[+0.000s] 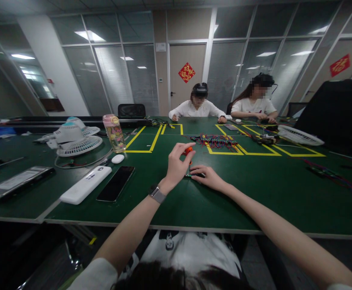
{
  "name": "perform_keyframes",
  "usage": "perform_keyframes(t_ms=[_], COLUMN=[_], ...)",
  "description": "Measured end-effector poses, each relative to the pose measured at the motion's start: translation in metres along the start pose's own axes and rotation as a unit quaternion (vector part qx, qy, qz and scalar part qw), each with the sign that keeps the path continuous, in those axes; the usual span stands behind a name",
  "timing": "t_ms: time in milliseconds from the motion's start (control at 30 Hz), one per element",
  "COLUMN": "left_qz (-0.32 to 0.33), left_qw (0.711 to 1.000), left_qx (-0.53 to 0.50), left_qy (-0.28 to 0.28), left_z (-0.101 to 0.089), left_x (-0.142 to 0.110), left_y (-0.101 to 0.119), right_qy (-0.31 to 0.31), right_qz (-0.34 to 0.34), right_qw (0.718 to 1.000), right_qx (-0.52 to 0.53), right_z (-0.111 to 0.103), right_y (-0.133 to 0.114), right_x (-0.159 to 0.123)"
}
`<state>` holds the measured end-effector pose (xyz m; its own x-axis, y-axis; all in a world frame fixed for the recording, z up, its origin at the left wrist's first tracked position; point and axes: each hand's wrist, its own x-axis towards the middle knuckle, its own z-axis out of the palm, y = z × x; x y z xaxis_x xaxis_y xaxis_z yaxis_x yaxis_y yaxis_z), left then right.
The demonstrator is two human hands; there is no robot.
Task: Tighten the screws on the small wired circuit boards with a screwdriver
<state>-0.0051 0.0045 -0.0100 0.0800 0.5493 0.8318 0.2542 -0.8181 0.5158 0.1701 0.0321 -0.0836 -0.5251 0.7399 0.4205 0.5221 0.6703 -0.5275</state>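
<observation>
My left hand (176, 162), with a watch on its wrist, is closed around the orange handle of a screwdriver (189, 150). The screwdriver stands upright, and its shaft points down at a small green circuit board (188, 175) on the table. From the right, my right hand (207, 177) reaches to the same board, with its fingers bent and pressed at the board's edge. Part of the board is hidden under these fingers. Beyond my hands lies a bundle of circuit boards with red and blue wires (215, 141).
On the green table (151, 203) to the left lie a phone (116, 183), a white power bank (87, 185), a white round case (117, 159), a bottle (114, 133), a fan (76, 139) and a hard drive (19, 182). More wired boards (329, 173) lie right. Two people sit opposite.
</observation>
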Motion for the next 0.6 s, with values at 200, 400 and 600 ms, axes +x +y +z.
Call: perform_keyframes(t_ms=[200, 400, 600], left_qz=[-0.018, -0.026, -0.012], left_qw=[0.998, 0.999, 0.999], left_qx=[0.056, -0.015, 0.029], left_qy=[0.008, -0.014, 0.038], left_z=[-0.0043, -0.0033, 0.002], left_x=[0.0033, 0.0015, -0.0006], left_y=[0.0006, -0.0049, 0.0007], right_qy=[-0.002, -0.003, 0.001], right_qz=[0.008, -0.002, -0.009], right_qw=[1.0, 1.0, 1.0], right_qx=[0.004, 0.001, -0.008], right_z=[-0.0004, -0.001, 0.0002], right_y=[-0.0017, -0.0025, -0.0013], right_x=[-0.0005, -0.0008, -0.0015])
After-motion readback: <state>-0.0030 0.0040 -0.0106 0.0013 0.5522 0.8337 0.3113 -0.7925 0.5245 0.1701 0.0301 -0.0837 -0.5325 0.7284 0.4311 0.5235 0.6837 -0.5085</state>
